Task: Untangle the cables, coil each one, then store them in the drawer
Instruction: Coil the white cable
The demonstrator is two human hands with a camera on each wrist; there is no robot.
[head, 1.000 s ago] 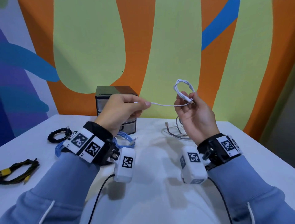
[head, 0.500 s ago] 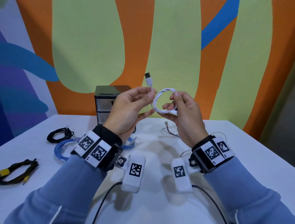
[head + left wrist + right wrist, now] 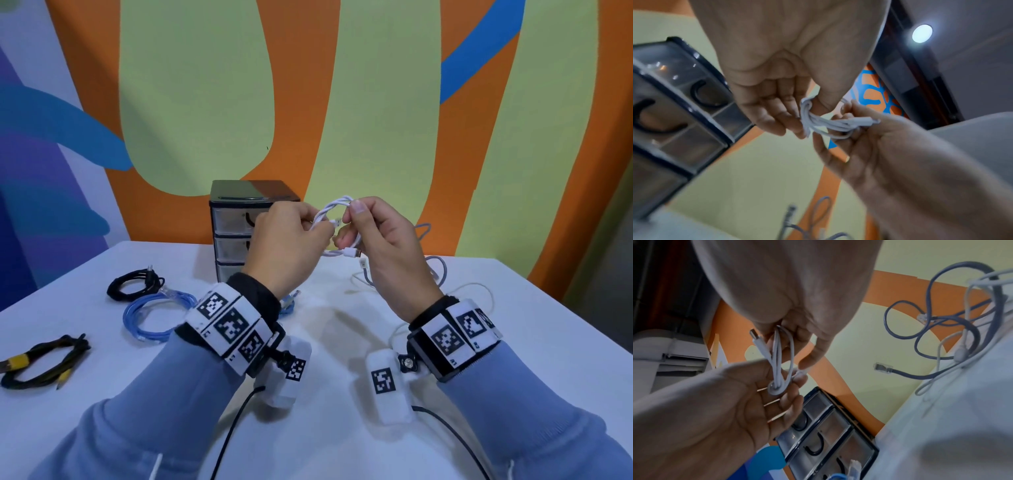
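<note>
A small white USB cable (image 3: 337,209) is wound into a twisted loop, held up in front of the drawer unit (image 3: 236,219). My left hand (image 3: 320,229) pinches its left side, and my right hand (image 3: 350,219) pinches its top with one plug poking out below. The left wrist view has my left fingertips (image 3: 795,123) curled on the bunched white cable (image 3: 824,123). The right wrist view has the white cable (image 3: 780,353) hanging between my right hand (image 3: 795,344) and the left one. A tangle of grey and white cables (image 3: 428,270) lies on the table behind my right wrist.
On the white table (image 3: 335,342) at the left lie a black coil (image 3: 132,286), a blue coil (image 3: 154,317) and a black bundle with a yellow band (image 3: 37,359). The three-drawer unit has all drawers closed. The grey cable tangle (image 3: 937,318) lies near the right edge.
The straight end my left hand was pulling has been wound in. The USB plug that stood up above my left fingers now lies inside the loop, and both hands have closed together.
</note>
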